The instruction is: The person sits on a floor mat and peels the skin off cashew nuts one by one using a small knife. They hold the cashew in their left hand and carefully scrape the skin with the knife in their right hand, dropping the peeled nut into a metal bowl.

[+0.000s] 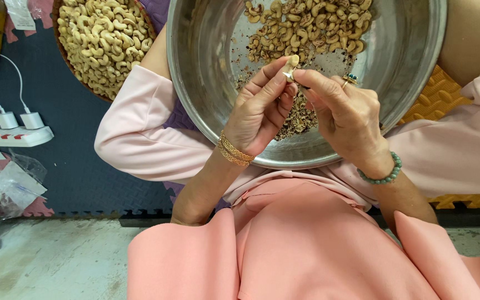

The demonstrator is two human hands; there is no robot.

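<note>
- Holding one cashew nut [290, 68] pinched at the fingertips of the left hand [260, 111], over the steel bowl [206, 83]
- Right hand [344, 119] closed on a small blade, tip against the nut
- Bowl holds a heap of skin-on cashews [306, 30] and loose husk scraps [298, 119]: plenty left
- Basket of peeled cashews [104, 41] beside it looks well filled, so much seems done

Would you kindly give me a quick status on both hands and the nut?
Left hand pinching one cashew at fingertips. Right hand closed on a small tool, tip at the nut. Both over the steel bowl. Nothing in the way.
</note>
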